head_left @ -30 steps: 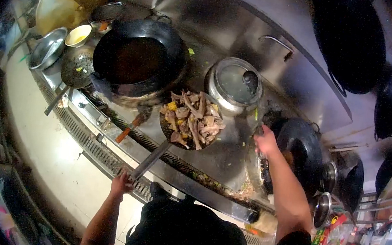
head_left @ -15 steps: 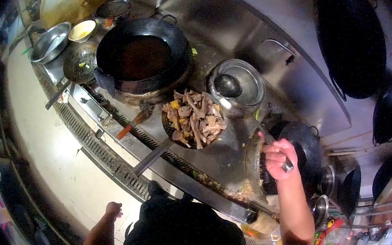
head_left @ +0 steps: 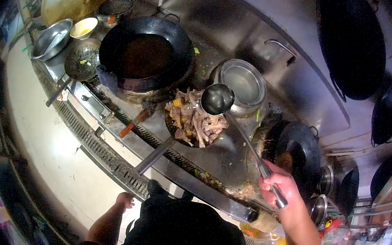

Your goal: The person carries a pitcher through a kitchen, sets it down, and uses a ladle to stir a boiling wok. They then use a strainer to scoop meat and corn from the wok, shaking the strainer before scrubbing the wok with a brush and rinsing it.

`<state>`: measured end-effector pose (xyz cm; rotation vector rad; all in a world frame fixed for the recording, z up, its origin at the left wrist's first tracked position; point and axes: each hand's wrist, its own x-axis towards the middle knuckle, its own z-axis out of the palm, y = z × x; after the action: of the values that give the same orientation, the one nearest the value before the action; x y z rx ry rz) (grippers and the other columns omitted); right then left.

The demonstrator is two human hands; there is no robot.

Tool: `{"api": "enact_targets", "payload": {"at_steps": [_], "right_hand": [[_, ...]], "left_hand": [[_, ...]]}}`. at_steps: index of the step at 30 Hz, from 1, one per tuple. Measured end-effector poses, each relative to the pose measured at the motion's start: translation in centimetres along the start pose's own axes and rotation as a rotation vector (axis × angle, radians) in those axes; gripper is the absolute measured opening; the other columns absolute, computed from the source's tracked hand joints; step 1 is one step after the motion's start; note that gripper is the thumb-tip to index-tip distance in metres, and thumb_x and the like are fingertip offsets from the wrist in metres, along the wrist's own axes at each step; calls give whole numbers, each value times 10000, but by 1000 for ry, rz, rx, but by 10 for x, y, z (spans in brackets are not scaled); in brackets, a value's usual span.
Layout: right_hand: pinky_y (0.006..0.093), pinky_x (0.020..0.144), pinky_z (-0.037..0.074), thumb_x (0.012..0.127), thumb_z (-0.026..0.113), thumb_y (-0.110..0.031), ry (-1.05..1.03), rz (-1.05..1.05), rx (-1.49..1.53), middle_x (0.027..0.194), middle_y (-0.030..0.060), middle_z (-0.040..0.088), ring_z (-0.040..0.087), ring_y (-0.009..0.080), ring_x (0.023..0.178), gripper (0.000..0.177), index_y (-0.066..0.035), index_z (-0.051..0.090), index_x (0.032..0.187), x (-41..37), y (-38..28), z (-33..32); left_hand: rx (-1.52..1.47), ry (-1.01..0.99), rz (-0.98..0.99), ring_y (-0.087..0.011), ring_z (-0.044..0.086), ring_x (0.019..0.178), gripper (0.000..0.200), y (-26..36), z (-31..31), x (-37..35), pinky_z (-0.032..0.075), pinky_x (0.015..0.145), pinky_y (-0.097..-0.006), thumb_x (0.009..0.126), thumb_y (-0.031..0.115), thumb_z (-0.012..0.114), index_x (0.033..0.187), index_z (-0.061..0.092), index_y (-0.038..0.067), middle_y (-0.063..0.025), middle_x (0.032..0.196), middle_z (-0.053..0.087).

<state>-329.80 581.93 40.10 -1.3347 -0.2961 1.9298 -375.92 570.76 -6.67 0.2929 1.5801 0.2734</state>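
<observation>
My right hand [head_left: 277, 181] is wrapped around the handle of a metal ladle [head_left: 217, 99]. The ladle's dark round bowl hangs over the far right edge of a heap of chopped bony meat pieces [head_left: 198, 125], partly hiding them. That meat fills a long-handled strainer [head_left: 153, 157] resting on the stove. Just behind the ladle is a metal pot [head_left: 245, 82] of cloudy liquid. My left hand [head_left: 125, 201] hangs low beside my body, fingers curled in, with nothing visible in it.
A large black wok [head_left: 148, 55] with dark liquid sits left of the pot. A second wok [head_left: 299, 147] stands at the right. A red-handled brush [head_left: 136, 122], another strainer [head_left: 82, 62], a yellowish bowl [head_left: 84, 28] and a steel basin [head_left: 52, 40] lie leftward. A tap [head_left: 281, 47] juts from the backsplash.
The ladle has come out of the metal pot and moved left and nearer, over the meat's edge. My right hand has come down towards me; my left hand has shifted slightly up and right.
</observation>
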Motion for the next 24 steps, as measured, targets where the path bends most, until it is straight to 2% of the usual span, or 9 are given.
{"api": "enact_targets", "payload": {"at_steps": [2, 4, 5, 13, 15, 17, 20, 22, 24], "right_hand": [[300, 305, 349, 721, 548, -9, -16, -22, -35, 583, 107, 503, 446, 182, 350, 750, -111, 269, 1410, -13, 2, 1], [283, 306, 344, 701, 527, -9, 104, -58, -282, 600, 110, 508, 462, 178, 356, 691, -43, 340, 1365, -31, 1, 6], [281, 317, 361, 685, 545, 12, 100, -52, -260, 608, 121, 539, 484, 188, 361, 719, -24, 333, 1371, -36, 0, 0], [279, 372, 419, 673, 547, 86, 241, -161, -667, 659, 99, 567, 502, 159, 392, 755, -58, 326, 1380, -39, 0, -36], [281, 388, 426, 689, 547, 76, 264, -177, -810, 689, 94, 580, 509, 149, 409, 759, -88, 315, 1393, -21, 1, -50], [262, 383, 424, 710, 493, 101, 388, -340, -1058, 627, 68, 548, 513, 128, 415, 684, -36, 341, 1363, 5, -1, -56], [286, 406, 438, 730, 514, 50, 444, -481, -1030, 666, 90, 571, 542, 151, 448, 652, -28, 345, 1355, 77, -4, -104], [313, 427, 443, 747, 532, -4, 565, -676, -1478, 728, 125, 592, 547, 183, 456, 617, -12, 355, 1338, 133, -12, -144], [325, 434, 441, 747, 533, -16, 635, -770, -1640, 753, 142, 599, 546, 197, 461, 607, -4, 359, 1328, 187, -13, -173]], "left_hand": [[-39, 2, -25, -248, 619, 564, 211, 3, -13, -9, 484, 455, -338, 867, 212, 549, 896, 582, 6, -118, 770, 608], [87, 119, 10, -242, 625, 578, 233, -2, -19, -14, 491, 462, -334, 855, 228, 555, 901, 582, 2, -112, 772, 609], [112, 137, 62, -233, 629, 590, 246, -13, -25, -8, 497, 469, -331, 845, 238, 563, 908, 581, 1, -109, 775, 610], [67, 115, 59, -236, 626, 591, 252, -17, -23, -10, 491, 472, -334, 838, 240, 580, 941, 579, 10, -103, 778, 610], [78, 94, 30, -230, 625, 584, 229, -4, -9, -16, 486, 470, -331, 846, 227, 573, 936, 577, 16, -97, 777, 610], [37, 72, 38, -227, 623, 579, 218, 3, -1, -20, 483, 466, -329, 850, 218, 569, 931, 576, 16, -97, 777, 610], [-28, 68, 62, -219, 620, 567, 196, 10, 10, -31, 476, 456, -325, 857, 199, 560, 925, 571, 16, -97, 778, 609], [-37, 36, 36, -215, 617, 562, 203, 13, 12, -37, 474, 449, -324, 854, 207, 565, 921, 573, 16, -95, 778, 608], [11, 85, 96, -211, 617, 562, 197, 0, 10, -37, 473, 447, -322, 851, 201, 562, 913, 576, 14, -93, 769, 606]]}}
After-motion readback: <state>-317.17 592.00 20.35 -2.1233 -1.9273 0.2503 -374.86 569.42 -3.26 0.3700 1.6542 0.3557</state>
